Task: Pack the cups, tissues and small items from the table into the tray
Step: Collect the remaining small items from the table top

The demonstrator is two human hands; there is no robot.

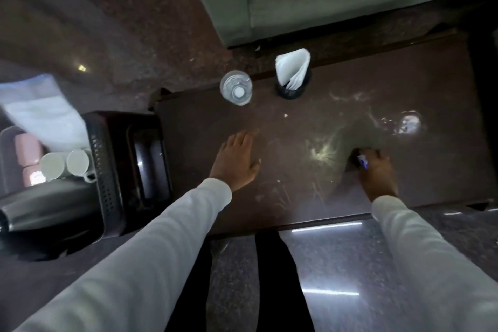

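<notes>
Right hand [377, 170] grips small packet [362, 162]; glass [236, 87] beyond.

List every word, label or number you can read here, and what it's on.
None can be read.
Small item in the right hand: blue and white marking, too blurred to read.
Pink cups in the tray: pale patch, unreadable.

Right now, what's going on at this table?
A person is clearing the brown table. The right hand is closed on a small blue-and-white item; the left hand hovers open. A clear cup and a tissue holder remain on the table. The tray at left holds white cups.
</notes>
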